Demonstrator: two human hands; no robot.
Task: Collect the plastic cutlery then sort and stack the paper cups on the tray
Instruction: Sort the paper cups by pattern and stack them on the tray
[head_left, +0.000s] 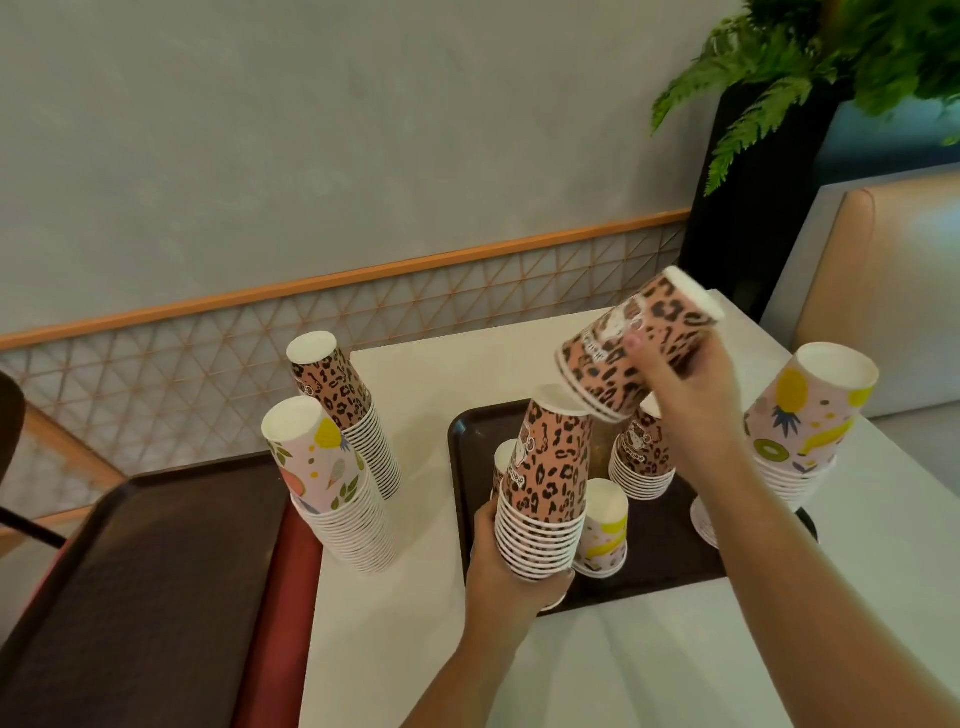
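Leopard-print paper cups (639, 343), about two nested, in right hand (691, 384), fingers curled round them; mouths down-left, bases up-right, long axis tilted, just above leopard stack (545, 493) over dark tray (467, 467). Left hand (511, 571) grips that inverted upright stack at lower rims. On tray: three more cup stacks, some partly hidden. Left of tray on white counter (415, 649): two tall stacks, one leopard (343, 410), one fruit-print (332, 483). Right of tray: one fruit-print stack (800, 431).

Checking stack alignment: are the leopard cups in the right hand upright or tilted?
Tilted. The leopard cups in the right hand lean bottom-up toward the right, rims angled down over the stack the left hand grips.
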